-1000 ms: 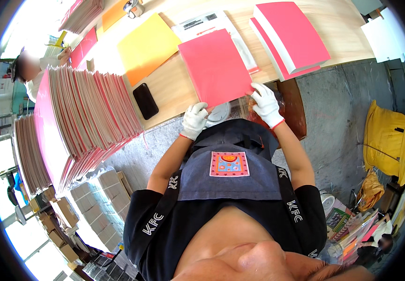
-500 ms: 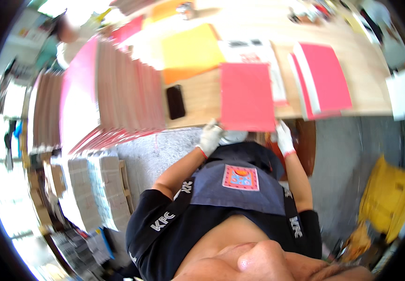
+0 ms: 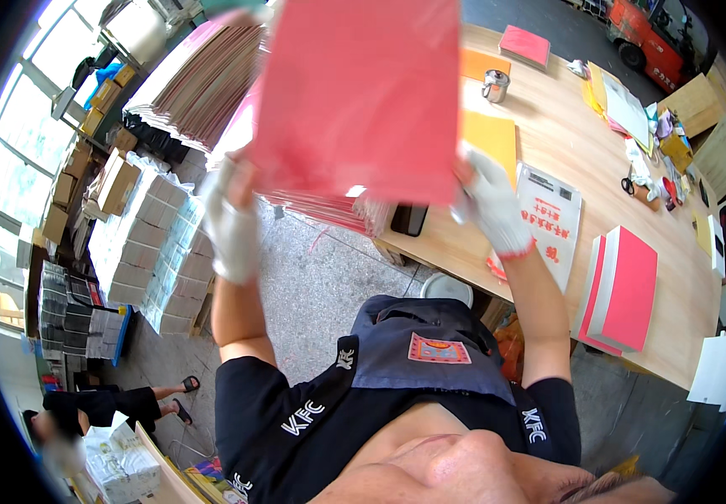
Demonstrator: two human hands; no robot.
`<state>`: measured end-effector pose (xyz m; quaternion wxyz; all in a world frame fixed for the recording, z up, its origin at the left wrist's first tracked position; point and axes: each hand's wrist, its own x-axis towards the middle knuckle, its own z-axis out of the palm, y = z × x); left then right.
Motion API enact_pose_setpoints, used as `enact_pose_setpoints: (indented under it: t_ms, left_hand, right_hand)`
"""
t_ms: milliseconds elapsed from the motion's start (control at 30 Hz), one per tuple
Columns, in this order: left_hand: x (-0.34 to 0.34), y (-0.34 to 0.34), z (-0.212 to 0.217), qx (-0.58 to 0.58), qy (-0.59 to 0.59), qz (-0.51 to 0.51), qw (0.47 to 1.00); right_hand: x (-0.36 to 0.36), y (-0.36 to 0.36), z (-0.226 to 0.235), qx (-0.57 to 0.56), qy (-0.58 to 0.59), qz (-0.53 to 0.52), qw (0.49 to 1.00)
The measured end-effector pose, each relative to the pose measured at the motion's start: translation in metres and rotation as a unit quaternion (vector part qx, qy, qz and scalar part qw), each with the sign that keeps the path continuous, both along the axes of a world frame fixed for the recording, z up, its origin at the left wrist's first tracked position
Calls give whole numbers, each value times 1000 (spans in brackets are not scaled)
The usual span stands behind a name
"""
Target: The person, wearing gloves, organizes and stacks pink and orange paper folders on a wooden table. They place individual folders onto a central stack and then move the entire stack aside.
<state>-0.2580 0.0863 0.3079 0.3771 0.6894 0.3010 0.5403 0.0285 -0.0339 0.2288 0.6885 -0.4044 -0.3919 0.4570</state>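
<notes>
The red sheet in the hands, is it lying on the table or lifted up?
Lifted: the red sheet is raised off the table, gripped by both gloved hands.

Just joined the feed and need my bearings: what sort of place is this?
Probably a paper or print workshop: a long wooden table, stacked sheets beside it, bundled packs on the floor. Both gloved hands, left hand and right hand, hold a red sheet.

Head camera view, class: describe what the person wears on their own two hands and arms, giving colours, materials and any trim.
Both hands wear white knitted work gloves. The right hand glove has a thin red band at the wrist cuff; the left hand glove's cuff colour is unclear. The forearms are bare, with short black sleeves of a lettered shirt ending above the elbows.
</notes>
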Motion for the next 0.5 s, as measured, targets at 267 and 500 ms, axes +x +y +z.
enact_pose_setpoints:
  t_ms: [267,500]
  left_hand:
    - [-58,111,-30,57,147,91,983]
    - [-45,59,-258,117,28,253,960]
  right_hand:
    - [-54,84,34,-57,-13,138,989]
    - [-14,-6,-112,-73,-97,96,988]
